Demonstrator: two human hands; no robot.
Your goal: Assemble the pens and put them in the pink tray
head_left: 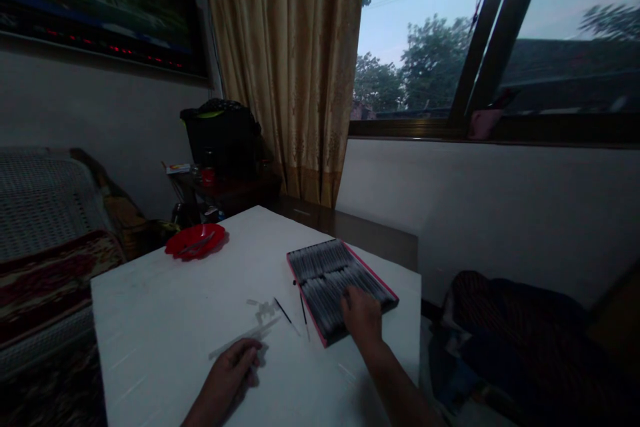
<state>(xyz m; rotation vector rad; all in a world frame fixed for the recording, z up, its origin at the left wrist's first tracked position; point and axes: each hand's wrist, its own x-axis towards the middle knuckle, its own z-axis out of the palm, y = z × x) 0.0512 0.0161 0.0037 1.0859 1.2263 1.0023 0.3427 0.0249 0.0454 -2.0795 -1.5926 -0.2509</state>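
A shallow box [335,280] with a pink-red edge lies on the white table, packed with two rows of thin, dark, pen-like sticks [320,260]. My right hand [363,313] rests over its near right part, fingers bent down among the sticks; what they pinch is hidden. Left of the box, a slim dark stick with a pale tip [284,310] lies loose, and a second thin stick [303,310] is close to the box's edge. My left hand [235,367] is at the table's near side, fingers curled together, next to some pale, translucent strips [255,330]. Anything inside it cannot be made out.
A red scalloped dish [195,241] holding thin items stands on the table's far left corner. Behind are a dark side table [235,190] and a curtain [285,67]. A woven seat [45,200] is at left, dark cloth [500,340] at right.
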